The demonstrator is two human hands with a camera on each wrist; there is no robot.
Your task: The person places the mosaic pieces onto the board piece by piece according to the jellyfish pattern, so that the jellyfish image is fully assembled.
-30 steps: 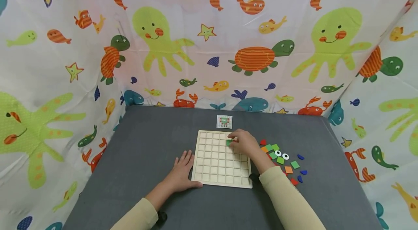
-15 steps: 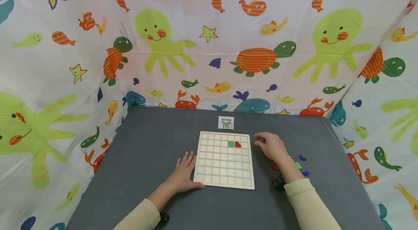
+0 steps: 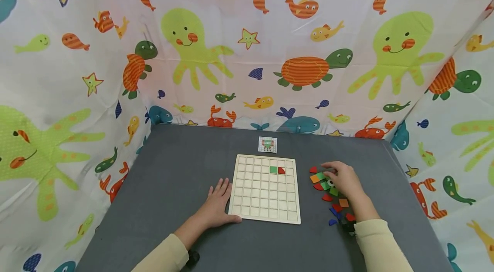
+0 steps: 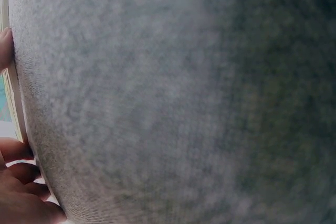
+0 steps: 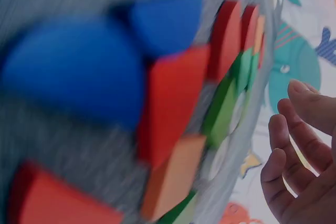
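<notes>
A pale wooden grid board (image 3: pixel 264 192) lies on the table. One green square (image 3: pixel 273 170) and a red quarter-round piece (image 3: pixel 281 170) sit side by side in cells of its upper right part. Along the board's left edge rests my left hand (image 3: pixel 216 207), its thumb at the lower left corner and fingers spread. My right hand (image 3: pixel 343 179) hovers over the loose pieces at the board's right, fingers slightly bent and apart, with nothing held. In the right wrist view, blue half-rounds (image 5: pixel 73 72), red pieces (image 5: pixel 176 98) and an orange square (image 5: pixel 176 177) lie near it.
A small picture card (image 3: pixel 267 144) lies behind the board. More loose pieces, such as an orange square (image 3: pixel 315 179) and a red one (image 3: pixel 314 170), are scattered on the grey table (image 3: pixel 185 164). Behind rises a curtain (image 3: pixel 239 61) printed with sea animals.
My right hand has left the board and moved right, over the loose pieces. The red piece now shows uncovered beside the green square. My left hand has stayed at the board's edge.
</notes>
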